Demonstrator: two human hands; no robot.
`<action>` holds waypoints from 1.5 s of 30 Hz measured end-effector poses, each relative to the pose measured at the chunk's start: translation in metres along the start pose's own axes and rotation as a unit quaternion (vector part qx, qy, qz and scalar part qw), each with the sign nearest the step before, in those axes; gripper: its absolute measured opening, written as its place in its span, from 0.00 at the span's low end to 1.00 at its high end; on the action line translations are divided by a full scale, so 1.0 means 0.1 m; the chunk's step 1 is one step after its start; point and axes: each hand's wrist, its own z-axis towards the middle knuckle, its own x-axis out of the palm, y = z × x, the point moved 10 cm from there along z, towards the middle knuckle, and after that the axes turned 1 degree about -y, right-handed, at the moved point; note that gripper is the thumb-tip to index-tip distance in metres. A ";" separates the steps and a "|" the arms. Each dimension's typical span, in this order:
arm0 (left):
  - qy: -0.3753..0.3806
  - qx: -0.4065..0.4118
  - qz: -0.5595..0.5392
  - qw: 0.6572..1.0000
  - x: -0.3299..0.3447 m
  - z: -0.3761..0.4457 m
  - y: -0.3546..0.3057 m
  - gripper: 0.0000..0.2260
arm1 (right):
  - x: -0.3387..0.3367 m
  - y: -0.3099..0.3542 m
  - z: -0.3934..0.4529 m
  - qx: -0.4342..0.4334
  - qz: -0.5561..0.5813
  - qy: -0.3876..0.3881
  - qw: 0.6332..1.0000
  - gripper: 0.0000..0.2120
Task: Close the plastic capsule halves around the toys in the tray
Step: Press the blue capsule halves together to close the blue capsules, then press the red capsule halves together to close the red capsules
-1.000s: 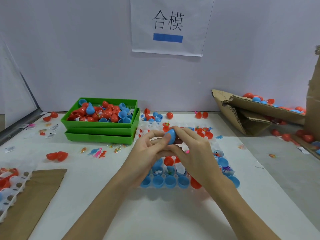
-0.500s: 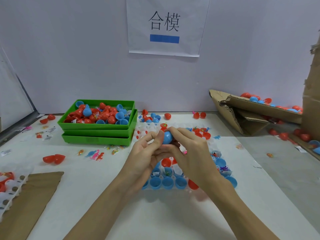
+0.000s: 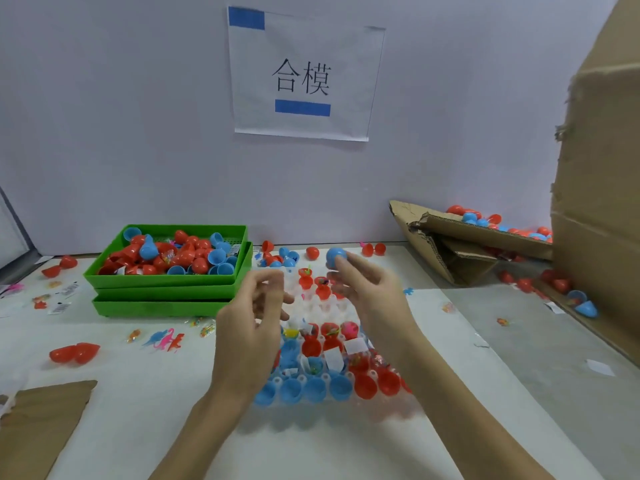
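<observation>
White covers the table, which runs up to a pale wall carrying a paper sign printed with two characters and a blue bar. Brown cardboard comes next in bulk: a tall box side at the right edge, a torn, collapsed box lying open beside it with red and blue capsules spilled on top, and a flat cardboard sheet at the near left corner. Stacked green trays sit at the left rear of the table, the top one heaped with loose red and blue capsule halves. In front of the person lies the clear plastic tray, its near pockets filled with open blue and red halves, several holding small toys and paper slips, while the middle pockets look bare.

Both forearms reach in over this tray. The left hand hovers above its left side with fingers loosely curled and slightly apart, gripping nothing; motion blur hides the fingertips. The right hand is raised above the tray's far end, and its fingertips pinch a closed blue capsule, held in the air just above the far rows. The other fingers of that hand spread loosely.

Smaller items scatter around: joined red halves on the left, a few little plastic dinosaur toys near the green trays, and stray capsules along the wall.
</observation>
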 end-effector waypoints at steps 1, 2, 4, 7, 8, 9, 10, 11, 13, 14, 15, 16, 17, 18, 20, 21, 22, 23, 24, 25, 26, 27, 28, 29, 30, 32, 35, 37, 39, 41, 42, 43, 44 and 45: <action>-0.007 -0.004 -0.009 1.000 -0.03 0.01 0.01 0.14 | -0.07 -0.09 0.16 0.075 0.140 -0.015 0.987 0.14; -0.013 -0.012 -0.016 1.000 -0.05 0.02 0.04 0.14 | -0.14 -0.15 0.34 0.131 0.276 -0.033 0.952 0.15; -0.021 -0.031 -0.024 0.999 -0.07 0.03 0.09 0.16 | -0.32 -0.14 0.74 0.174 0.437 -0.084 0.878 0.17; -0.024 -0.046 -0.022 0.998 -0.08 0.04 0.16 0.17 | -0.61 -0.06 1.28 0.157 0.420 -0.147 0.882 0.19; -0.024 -0.049 -0.020 0.998 -0.08 0.05 0.18 0.18 | -0.68 -0.06 1.41 0.152 0.401 -0.158 0.889 0.21; -0.025 -0.052 -0.018 0.998 -0.09 0.05 0.20 0.18 | -0.73 -0.07 1.51 0.151 0.390 -0.160 0.894 0.22; -0.028 -0.055 -0.017 0.998 -0.10 0.06 0.22 0.19 | -0.77 -0.08 1.58 0.151 0.387 -0.156 0.896 0.23; -0.031 -0.058 -0.017 0.998 -0.11 0.07 0.25 0.19 | -0.79 -0.09 1.63 0.149 0.381 -0.150 0.900 0.24; -0.035 -0.060 -0.016 0.997 -0.14 0.08 0.27 0.20 | -0.80 -0.10 1.66 0.144 0.350 -0.133 0.916 0.24; -0.036 -0.059 -0.014 0.998 -0.15 0.09 0.27 0.21 | -0.77 -0.11 1.64 0.145 0.314 -0.116 0.931 0.22; -0.036 -0.059 -0.012 0.998 -0.16 0.09 0.27 0.21 | -0.72 -0.13 1.59 0.149 0.260 -0.097 0.949 0.21; -0.034 -0.060 -0.011 0.998 -0.16 0.09 0.27 0.21 | -0.68 -0.16 1.51 0.153 0.194 -0.078 0.966 0.19; -0.030 -0.061 -0.007 0.998 -0.16 0.10 0.27 0.21 | -0.66 -0.19 1.41 0.151 0.122 -0.063 0.979 0.18; -0.024 -0.061 0.000 0.998 -0.15 0.10 0.27 0.21 | -0.66 -0.21 1.31 0.140 0.051 -0.052 0.987 0.16; -0.009 -0.065 0.016 0.998 -0.12 0.11 0.28 0.21 | -0.68 -0.17 1.10 0.093 -0.083 -0.041 0.991 0.14; -0.003 -0.068 0.021 0.997 -0.11 0.10 0.29 0.21 | -0.69 -0.15 0.98 0.065 -0.146 -0.043 0.986 0.12; 0.002 -0.070 0.024 0.997 -0.10 0.10 0.30 0.21 | -0.72 -0.13 0.86 0.039 -0.202 -0.050 0.977 0.11; 0.005 -0.070 0.027 0.997 -0.10 0.10 0.30 0.21 | -0.75 -0.11 0.74 0.016 -0.244 -0.059 0.968 0.11; 0.006 -0.070 0.031 0.997 -0.10 0.10 0.30 0.20 | -0.78 -0.11 0.63 -0.004 -0.273 -0.067 0.960 0.10; 0.005 -0.070 0.034 0.997 -0.10 0.11 0.30 0.20 | -0.81 -0.12 0.52 -0.023 -0.298 -0.071 0.952 0.10; 0.004 -0.069 0.037 0.997 -0.11 0.11 0.30 0.20 | -0.83 -0.12 0.44 -0.040 -0.325 -0.073 0.942 0.09; 0.002 -0.067 0.039 0.997 -0.12 0.11 0.30 0.20 | -0.85 -0.11 0.37 -0.053 -0.357 -0.072 0.930 0.09; -0.001 -0.064 0.042 0.997 -0.13 0.12 0.30 0.20 | -0.87 -0.10 0.33 -0.064 -0.389 -0.070 0.916 0.08; -0.003 -0.062 0.046 0.997 -0.14 0.13 0.30 0.20 | -0.88 -0.08 0.30 -0.070 -0.412 -0.069 0.906 0.08; -0.006 -0.061 0.050 0.997 -0.15 0.14 0.30 0.20 | -0.90 -0.06 0.29 -0.071 -0.424 -0.068 0.900 0.08; -0.013 -0.063 0.055 0.996 -0.17 0.15 0.31 0.19 | -0.93 -0.02 0.29 -0.068 -0.445 -0.064 0.891 0.08; -0.016 -0.067 0.066 0.995 -0.17 0.16 0.34 0.18 | -0.90 -0.01 0.29 -0.062 -0.487 -0.038 0.870 0.08; -0.015 -0.060 0.086 0.994 -0.20 0.17 0.35 0.15 | -0.81 0.00 0.26 -0.069 -0.508 -0.002 0.859 0.07; -0.018 -0.059 0.131 0.989 -0.27 0.21 0.37 0.09 | -0.69 -0.01 0.23 -0.071 -0.519 0.044 0.851 0.06; -0.009 -0.084 0.178 0.980 -0.35 0.27 0.46 0.01 | -0.61 -0.05 0.21 -0.067 -0.537 0.079 0.837 0.06; 0.003 -0.099 0.205 0.974 -0.38 0.29 0.52 0.01 | -0.60 -0.07 0.20 -0.064 -0.548 0.086 0.830 0.07; 0.019 -0.107 0.232 0.967 -0.39 0.30 0.56 0.02 | -0.61 -0.08 0.19 -0.061 -0.556 0.086 0.824 0.07; 0.040 -0.111 0.256 0.959 -0.39 0.31 0.60 0.02 | -0.63 -0.08 0.19 -0.058 -0.561 0.083 0.821 0.07; 0.062 -0.114 0.275 0.953 -0.38 0.31 0.63 0.02 | -0.64 -0.08 0.19 -0.057 -0.563 0.079 0.821 0.08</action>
